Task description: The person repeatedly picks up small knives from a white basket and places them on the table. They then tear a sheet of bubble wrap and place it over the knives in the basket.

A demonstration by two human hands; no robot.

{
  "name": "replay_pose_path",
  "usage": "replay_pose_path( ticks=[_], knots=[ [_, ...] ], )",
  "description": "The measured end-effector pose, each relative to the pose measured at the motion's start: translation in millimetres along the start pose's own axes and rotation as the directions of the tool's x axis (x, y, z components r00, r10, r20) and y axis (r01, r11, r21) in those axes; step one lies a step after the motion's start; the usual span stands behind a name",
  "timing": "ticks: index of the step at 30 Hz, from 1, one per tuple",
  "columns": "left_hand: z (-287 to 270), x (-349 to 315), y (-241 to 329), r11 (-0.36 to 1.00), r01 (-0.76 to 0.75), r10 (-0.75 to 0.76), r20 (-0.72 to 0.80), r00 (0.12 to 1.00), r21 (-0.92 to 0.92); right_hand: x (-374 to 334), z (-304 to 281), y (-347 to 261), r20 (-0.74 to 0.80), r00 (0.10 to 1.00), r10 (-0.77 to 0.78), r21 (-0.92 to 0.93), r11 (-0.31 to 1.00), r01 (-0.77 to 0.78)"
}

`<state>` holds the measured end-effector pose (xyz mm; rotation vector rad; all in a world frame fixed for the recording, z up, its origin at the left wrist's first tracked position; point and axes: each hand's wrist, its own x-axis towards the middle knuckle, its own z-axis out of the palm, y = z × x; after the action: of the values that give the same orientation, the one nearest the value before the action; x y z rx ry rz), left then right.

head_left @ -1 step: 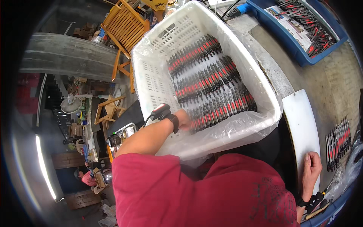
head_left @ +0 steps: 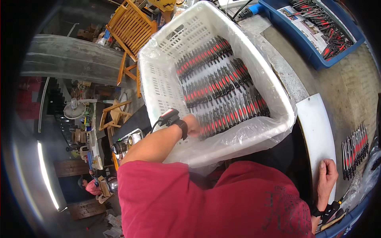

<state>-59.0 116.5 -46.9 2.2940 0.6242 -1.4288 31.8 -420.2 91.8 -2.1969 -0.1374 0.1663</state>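
My left hand (head_left: 193, 125) reaches into a white plastic crate (head_left: 216, 155) lined with clear film. It is at the left end of the nearest row of slim tools (head_left: 234, 115) with black and red handles; its fingers are hidden, so I cannot make out what it holds. Two more rows, a middle row (head_left: 216, 87) and a far row (head_left: 204, 55), lie in the crate on a pale sheet. On the white board (head_left: 315, 119) at the bench edge rests my right hand (head_left: 328, 174), fingers curled in and no object visible in it. A strap with a device circles each wrist.
Similar tools (head_left: 354, 150) lie side by side on the bench at right. A blue bin (head_left: 317, 59) at the far right holds a jumbled pile of them on printed paper. Wooden folding chairs (head_left: 131, 27), a fan (head_left: 74, 109) and another person (head_left: 92, 186) are at left.
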Motion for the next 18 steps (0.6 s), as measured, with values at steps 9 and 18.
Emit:
replay_pose_path(
  ticks=[9,18],
  knots=[
    [8,21,-16,1.000,0.020,-0.020,-0.007,1.000,-0.002,0,0,-2,-0.006,1.000,-0.014,-0.010,1.000,0.014],
    [8,23,-13,0.995,0.043,-0.043,-0.001,0.999,0.090,-1,0,0,-0.016,1.000,-0.016,-0.030,0.999,0.015]
  ],
)
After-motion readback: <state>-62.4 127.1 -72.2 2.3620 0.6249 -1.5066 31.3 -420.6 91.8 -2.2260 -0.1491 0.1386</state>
